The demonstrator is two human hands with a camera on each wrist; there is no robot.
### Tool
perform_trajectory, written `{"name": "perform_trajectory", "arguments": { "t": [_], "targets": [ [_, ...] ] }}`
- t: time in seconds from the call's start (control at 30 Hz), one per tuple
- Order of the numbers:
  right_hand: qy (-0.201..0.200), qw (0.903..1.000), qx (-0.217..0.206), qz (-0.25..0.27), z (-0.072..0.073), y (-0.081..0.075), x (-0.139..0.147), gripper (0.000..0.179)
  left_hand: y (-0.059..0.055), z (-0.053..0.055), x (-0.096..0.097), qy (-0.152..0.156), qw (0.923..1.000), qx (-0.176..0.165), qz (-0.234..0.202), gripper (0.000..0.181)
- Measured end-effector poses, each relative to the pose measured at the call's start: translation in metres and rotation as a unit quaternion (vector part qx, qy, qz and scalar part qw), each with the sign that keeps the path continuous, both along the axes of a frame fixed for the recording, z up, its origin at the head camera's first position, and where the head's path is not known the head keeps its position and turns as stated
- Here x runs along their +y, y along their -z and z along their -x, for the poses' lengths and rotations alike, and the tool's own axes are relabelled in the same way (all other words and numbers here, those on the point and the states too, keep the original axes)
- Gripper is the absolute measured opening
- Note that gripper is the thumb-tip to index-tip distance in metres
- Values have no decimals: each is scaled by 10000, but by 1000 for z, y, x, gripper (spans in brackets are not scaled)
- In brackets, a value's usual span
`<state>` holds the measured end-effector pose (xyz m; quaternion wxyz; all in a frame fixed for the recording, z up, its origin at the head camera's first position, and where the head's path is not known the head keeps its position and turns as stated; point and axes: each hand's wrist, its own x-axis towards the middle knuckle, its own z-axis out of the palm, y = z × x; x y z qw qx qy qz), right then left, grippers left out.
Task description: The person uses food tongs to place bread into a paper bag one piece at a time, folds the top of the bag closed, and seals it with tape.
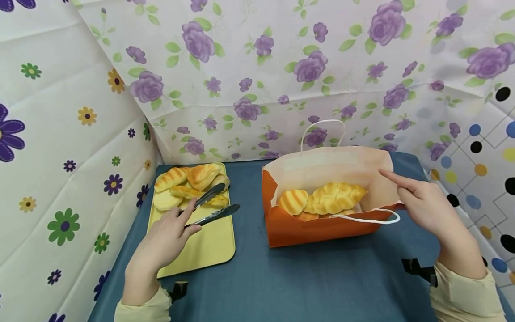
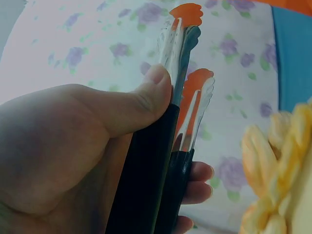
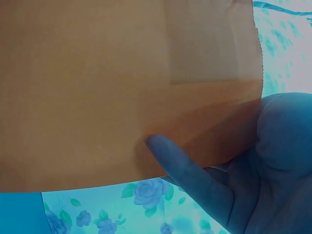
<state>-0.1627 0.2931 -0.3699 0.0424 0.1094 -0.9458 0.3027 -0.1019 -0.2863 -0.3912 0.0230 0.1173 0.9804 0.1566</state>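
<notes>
My left hand (image 1: 161, 243) holds a pair of tongs (image 1: 212, 195) with black handles, thumb on one side and fingers on the other in the left wrist view. The tongs' spread ends are over a yellow tray (image 1: 203, 250), beside several bread pieces (image 1: 170, 179); nothing is between them. An orange paper bag (image 1: 322, 233) with white handles stands upright at the right. Inside it lie a braided bread (image 1: 335, 197) and a striped bun (image 1: 293, 201). My right hand (image 1: 434, 208) pinches the bag's right edge, index finger stretched over the rim.
A blue cloth (image 1: 306, 286) covers the table. Flower-patterned sheets (image 1: 249, 67) hang behind and at the left, and a dotted sheet (image 1: 483, 179) is at the right. One white bag handle (image 1: 323, 121) stands up; the other handle (image 1: 366, 220) droops over the front.
</notes>
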Motion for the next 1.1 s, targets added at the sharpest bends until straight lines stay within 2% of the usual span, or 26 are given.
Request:
{"name": "perform_trajectory", "arguments": {
  "t": [0.23,0.37,0.43,0.6,0.73,0.87,1.1],
  "targets": [
    [-28,10000,54,16,0,0,-1,48,19,4,-31,-276,9985,-470,-38,79],
    [-34,9999,143,5,0,0,-1,47,28,6,-51,-416,9974,-578,68,84],
    [-22,9999,161,-4,0,0,-1,47,32,8,-60,-396,9980,-465,192,84],
    [31,9999,163,-21,0,1,-1,47,36,13,-74,-209,9973,115,687,79],
    [59,9998,173,-24,-1,1,-1,47,37,18,-76,-97,9925,602,1056,76],
    [63,9998,188,-22,-1,2,-1,47,40,27,-76,-117,9852,1048,1354,74],
    [29,9999,133,4,-1,2,0,47,51,46,-79,-292,9823,1251,1365,75]
  ]
}}
